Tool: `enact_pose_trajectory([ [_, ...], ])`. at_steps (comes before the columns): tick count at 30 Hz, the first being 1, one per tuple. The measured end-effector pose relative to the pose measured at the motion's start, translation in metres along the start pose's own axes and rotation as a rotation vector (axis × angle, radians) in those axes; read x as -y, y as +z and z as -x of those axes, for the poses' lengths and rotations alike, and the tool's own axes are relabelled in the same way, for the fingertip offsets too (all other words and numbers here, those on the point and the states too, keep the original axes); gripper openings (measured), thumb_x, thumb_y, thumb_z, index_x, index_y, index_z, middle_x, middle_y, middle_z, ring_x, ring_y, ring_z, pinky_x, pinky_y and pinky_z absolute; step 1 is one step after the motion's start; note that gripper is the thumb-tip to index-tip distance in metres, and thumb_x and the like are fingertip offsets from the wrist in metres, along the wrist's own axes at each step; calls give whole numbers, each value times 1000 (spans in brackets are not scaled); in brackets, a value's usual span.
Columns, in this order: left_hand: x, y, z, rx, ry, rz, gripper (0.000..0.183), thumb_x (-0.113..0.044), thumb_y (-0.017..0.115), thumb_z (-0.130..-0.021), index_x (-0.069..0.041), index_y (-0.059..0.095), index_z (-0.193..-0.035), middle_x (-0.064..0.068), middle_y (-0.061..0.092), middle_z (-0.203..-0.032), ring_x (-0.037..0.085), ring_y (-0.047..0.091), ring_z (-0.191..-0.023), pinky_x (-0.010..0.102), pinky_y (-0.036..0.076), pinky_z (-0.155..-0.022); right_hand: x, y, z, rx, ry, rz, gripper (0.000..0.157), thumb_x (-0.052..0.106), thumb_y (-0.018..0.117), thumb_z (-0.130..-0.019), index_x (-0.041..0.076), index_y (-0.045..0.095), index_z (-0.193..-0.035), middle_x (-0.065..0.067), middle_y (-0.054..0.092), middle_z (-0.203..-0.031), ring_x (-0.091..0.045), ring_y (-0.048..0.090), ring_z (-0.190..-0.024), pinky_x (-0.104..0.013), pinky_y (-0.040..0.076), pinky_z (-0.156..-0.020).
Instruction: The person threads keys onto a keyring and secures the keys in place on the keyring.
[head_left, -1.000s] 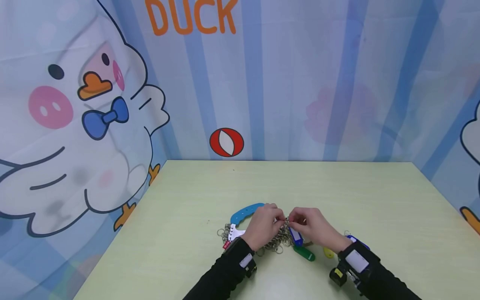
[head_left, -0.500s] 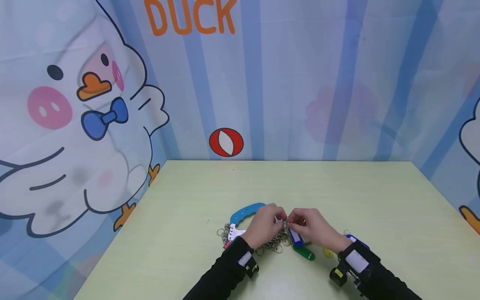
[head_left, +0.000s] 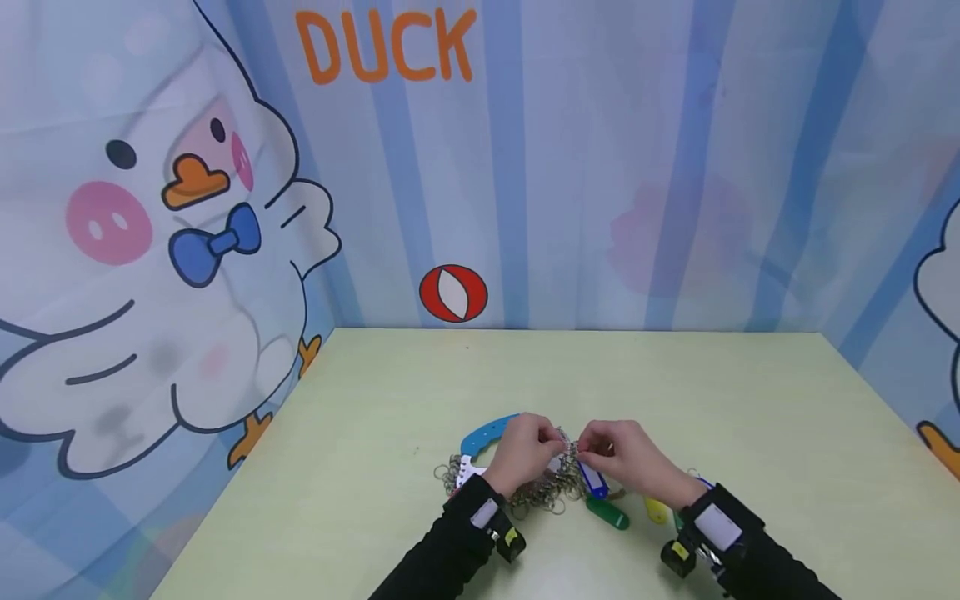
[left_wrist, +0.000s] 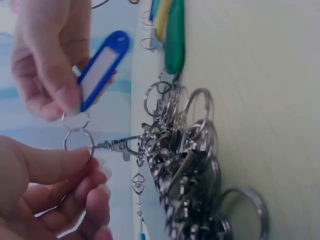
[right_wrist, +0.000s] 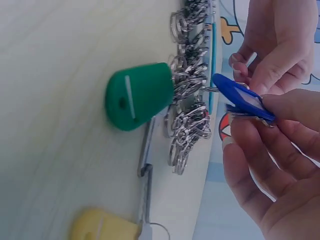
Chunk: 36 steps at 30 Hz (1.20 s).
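My left hand (head_left: 523, 457) pinches a metal split ring (left_wrist: 65, 141) between thumb and fingers. That ring joins a swivel lobster clasp (left_wrist: 120, 145), which reaches to the pile of metal key rings (left_wrist: 187, 175). Facing it, my right hand (head_left: 628, 457) holds a blue key tag (left_wrist: 103, 72) with a white label by its ring end. The tag's thin ring (left_wrist: 88, 121) meets the split ring; whether they are linked I cannot tell. In the right wrist view the blue tag partly hides the left fingertips.
A green key tag (head_left: 607, 512) and a yellow one (head_left: 656, 510) lie on the table (head_left: 375, 517) near the right hand. Behind the left hand is a blue curved piece (head_left: 483, 435), with a white piece (head_left: 468, 472) beside it. A printed cloth (head_left: 585, 167) hangs behind the table.
The fingertips of my two hands have drawn slightly apart, the left hand shifting a little to the left. The head view has tilted a little upward.
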<state>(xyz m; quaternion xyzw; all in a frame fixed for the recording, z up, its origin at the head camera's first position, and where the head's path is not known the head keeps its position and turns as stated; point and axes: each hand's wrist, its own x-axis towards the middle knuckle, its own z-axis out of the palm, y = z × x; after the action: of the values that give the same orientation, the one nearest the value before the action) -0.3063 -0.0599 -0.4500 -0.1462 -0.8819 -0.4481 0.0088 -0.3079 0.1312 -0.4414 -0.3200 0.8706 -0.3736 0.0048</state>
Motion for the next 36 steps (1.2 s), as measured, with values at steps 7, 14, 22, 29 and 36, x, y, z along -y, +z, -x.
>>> enact_pose_trajectory([
  [7,0,-3,1,41,-10,35,9,-12,66,-89,-8,71,-83,0,65,-78,5,51,-64,19,44,-59,-4,1,1,-38,49,-66,9,16,63,-92,7,63,-94,0,66,-86,-4,57,-75,-20,50,-68],
  [14,4,2,-1,160,47,111,10,-9,65,-88,-7,64,-98,7,70,-93,9,61,-82,21,47,-71,-7,-3,0,131,281,-727,33,9,53,-98,-9,42,-123,-17,65,-101,-21,69,-86,-35,58,-80],
  [22,7,0,-1,275,21,238,25,1,70,-83,-3,63,-107,15,70,-92,8,59,-76,18,46,-67,-13,-5,8,-8,494,-837,48,13,53,-99,-12,35,-136,-10,68,-98,-14,70,-82,-28,57,-79],
  [29,8,3,5,245,9,245,21,5,69,-82,-1,66,-101,15,66,-87,10,54,-72,19,43,-65,-13,-2,18,-106,614,-821,42,15,54,-98,-12,39,-128,-9,71,-90,-13,70,-69,-27,58,-68],
  [36,9,4,0,216,-1,273,22,7,68,-82,1,66,-103,22,66,-91,13,53,-73,18,42,-63,-13,-3,17,-127,646,-843,41,14,52,-99,-10,37,-129,-12,71,-91,-14,71,-67,-29,58,-67],
])
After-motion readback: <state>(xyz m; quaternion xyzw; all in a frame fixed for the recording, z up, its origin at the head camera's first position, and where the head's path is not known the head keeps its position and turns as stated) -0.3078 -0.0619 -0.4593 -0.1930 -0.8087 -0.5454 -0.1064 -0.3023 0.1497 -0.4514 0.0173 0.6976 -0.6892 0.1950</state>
